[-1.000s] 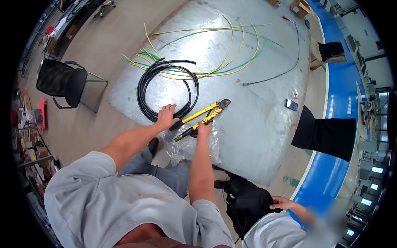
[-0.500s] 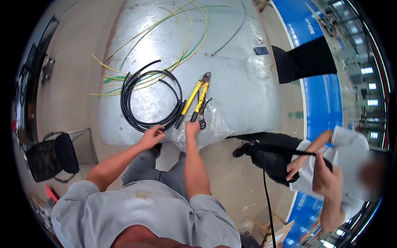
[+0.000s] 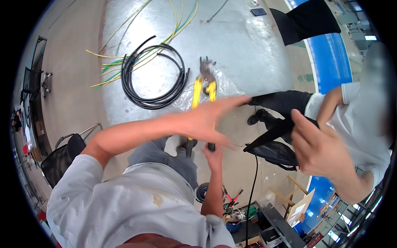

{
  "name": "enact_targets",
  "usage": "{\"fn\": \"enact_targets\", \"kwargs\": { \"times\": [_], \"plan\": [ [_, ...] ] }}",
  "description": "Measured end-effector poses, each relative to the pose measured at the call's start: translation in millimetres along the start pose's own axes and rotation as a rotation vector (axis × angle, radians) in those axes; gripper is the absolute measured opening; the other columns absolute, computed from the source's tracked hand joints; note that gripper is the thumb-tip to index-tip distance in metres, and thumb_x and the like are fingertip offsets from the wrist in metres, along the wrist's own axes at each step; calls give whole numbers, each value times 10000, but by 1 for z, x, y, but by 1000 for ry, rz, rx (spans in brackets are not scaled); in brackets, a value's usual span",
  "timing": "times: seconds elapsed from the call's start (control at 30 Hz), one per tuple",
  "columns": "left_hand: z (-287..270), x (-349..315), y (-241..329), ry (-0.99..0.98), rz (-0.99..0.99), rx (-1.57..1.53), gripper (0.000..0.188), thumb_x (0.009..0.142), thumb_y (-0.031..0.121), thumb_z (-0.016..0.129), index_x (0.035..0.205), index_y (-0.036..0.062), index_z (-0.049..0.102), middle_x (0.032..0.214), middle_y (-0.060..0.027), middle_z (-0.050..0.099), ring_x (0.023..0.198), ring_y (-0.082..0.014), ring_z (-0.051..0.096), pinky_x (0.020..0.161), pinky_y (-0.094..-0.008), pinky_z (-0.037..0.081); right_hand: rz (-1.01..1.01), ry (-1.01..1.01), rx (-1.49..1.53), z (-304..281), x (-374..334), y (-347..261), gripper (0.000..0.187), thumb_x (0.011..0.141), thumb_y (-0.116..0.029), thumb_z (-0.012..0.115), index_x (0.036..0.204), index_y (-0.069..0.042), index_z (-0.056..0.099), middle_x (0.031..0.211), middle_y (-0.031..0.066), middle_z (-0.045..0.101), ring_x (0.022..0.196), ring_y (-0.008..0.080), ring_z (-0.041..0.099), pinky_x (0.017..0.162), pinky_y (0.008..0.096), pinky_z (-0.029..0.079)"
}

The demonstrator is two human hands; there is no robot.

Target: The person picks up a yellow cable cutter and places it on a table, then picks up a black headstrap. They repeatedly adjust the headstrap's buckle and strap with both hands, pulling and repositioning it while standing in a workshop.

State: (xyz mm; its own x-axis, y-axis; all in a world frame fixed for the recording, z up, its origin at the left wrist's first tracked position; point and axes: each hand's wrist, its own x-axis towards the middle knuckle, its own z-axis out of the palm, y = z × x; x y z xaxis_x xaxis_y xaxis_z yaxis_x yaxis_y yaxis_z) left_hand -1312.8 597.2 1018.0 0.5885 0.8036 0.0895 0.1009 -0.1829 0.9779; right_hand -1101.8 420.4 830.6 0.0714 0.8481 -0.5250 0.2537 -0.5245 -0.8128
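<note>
My right hand (image 3: 213,158) closes around the black end of one handle of a cable cutter (image 3: 197,91) with yellow handles. The cutter's jaws point away from me over the table's near edge; they look blurred. My left hand (image 3: 206,120) is stretched out to the right across the handles, its fingers spread and smeared by motion. Nothing shows in it, and it hides part of the handles. A coil of black cable (image 3: 155,106) lies on the table left of the cutter. Crumpled clear plastic (image 3: 227,84) lies beside and behind the jaws.
Yellow and green wires (image 3: 136,20) spread over the metal table (image 3: 244,53). A phone (image 3: 259,12) lies near its right edge. Close at right, a co-worker's hand (image 3: 320,144) is by a black strap. A thin black cable (image 3: 253,186) hangs below. Tools (image 3: 233,199) lie lower right.
The cutter has come toward me off the plastic, with my right hand lower on its handle. My left hand has swung from the coil rightward and spread open. The view has shifted.
</note>
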Motion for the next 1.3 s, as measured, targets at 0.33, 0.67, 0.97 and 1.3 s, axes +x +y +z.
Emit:
{"fn": "enact_targets", "kwargs": {
  "times": [0.33,0.67,0.97,1.3],
  "plan": [
    [112,53,43,-81,34,-202,546,913,280,744,1336,-9,555,1249,-150,628,1137,-241,610,980,-346,478,551,216,188,-71,-135,256,240,864,-180,795,927,-6,643,661,-13,548,537,113,520,472,303,410],
    [135,18,134,91,119,-496,270,1008,250,689,1145,18,665,930,-7,694,825,-72,649,730,-243,523,935,434,799,-105,-127,419,422,895,-148,744,1246,-36,539,941,115,603,802,220,537,657,383,466],
    [152,-22,162,-45,-25,-851,134,1072,169,502,1067,40,539,680,29,447,501,-28,261,464,-232,203,231,637,699,-155,-133,283,705,914,-104,706,1545,-100,391,1374,172,565,1298,298,559,1013,500,510],
    [101,-78,152,103,94,-841,291,1116,286,418,1002,46,537,686,-13,450,559,-112,422,538,-275,372,-549,480,640,-243,-174,142,612,984,-189,703,1499,18,445,1517,140,473,1385,257,467,1186,425,364]
  ]
}}
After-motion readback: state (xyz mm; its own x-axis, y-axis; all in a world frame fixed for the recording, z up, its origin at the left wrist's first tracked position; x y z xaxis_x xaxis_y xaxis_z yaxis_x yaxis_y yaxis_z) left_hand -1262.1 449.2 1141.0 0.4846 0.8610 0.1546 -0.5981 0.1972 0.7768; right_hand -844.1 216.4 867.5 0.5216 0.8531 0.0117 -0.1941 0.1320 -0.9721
